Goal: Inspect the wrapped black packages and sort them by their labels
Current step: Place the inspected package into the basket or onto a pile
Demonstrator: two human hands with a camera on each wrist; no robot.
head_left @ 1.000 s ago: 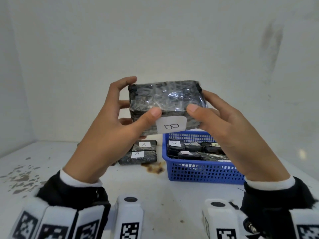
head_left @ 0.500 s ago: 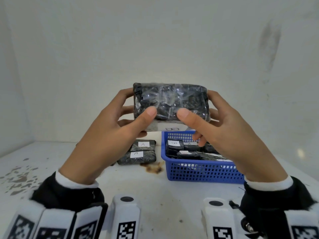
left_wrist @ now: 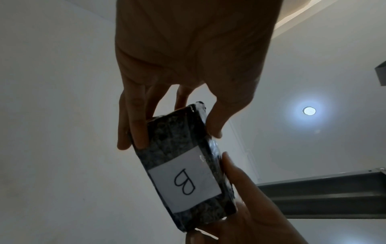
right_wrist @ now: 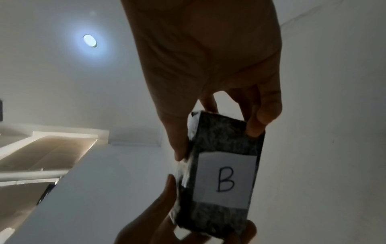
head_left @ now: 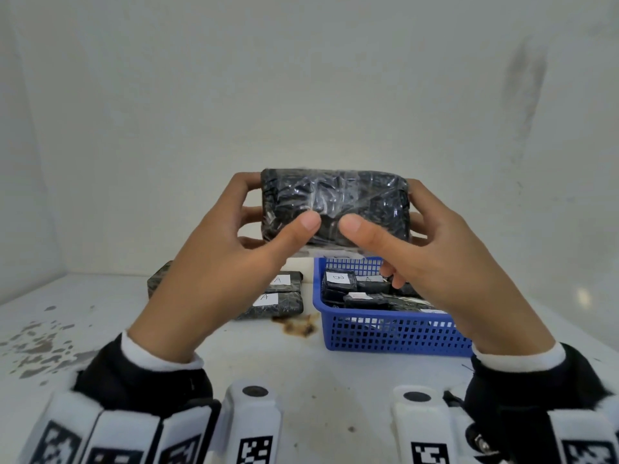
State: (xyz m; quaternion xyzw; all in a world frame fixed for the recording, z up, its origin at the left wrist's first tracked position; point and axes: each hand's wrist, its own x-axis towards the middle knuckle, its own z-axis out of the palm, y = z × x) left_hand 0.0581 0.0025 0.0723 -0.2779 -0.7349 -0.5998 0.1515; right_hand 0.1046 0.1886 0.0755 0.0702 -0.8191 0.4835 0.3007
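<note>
Both hands hold one black package (head_left: 335,204) wrapped in clear film, up in front of the wall. My left hand (head_left: 234,249) grips its left end, thumb on the near face, fingers behind. My right hand (head_left: 422,249) grips its right end the same way. Its white label marked B (left_wrist: 184,183) faces down, seen from below in the left wrist view. The same label (right_wrist: 224,180) shows in the right wrist view. A blue basket (head_left: 395,333) holds several labelled black packages. Two packages marked A (head_left: 278,298) lie on the table left of the basket.
A white table (head_left: 100,316) with grey paint chips at the left and a brown stain (head_left: 298,326) in front of the basket. White walls close the back and left. Another dark package (head_left: 159,279) lies partly hidden behind my left hand.
The package has been turned between both hands: the B label that faced me a second ago has rolled to the underside, and both thumbs have moved toward the middle.
</note>
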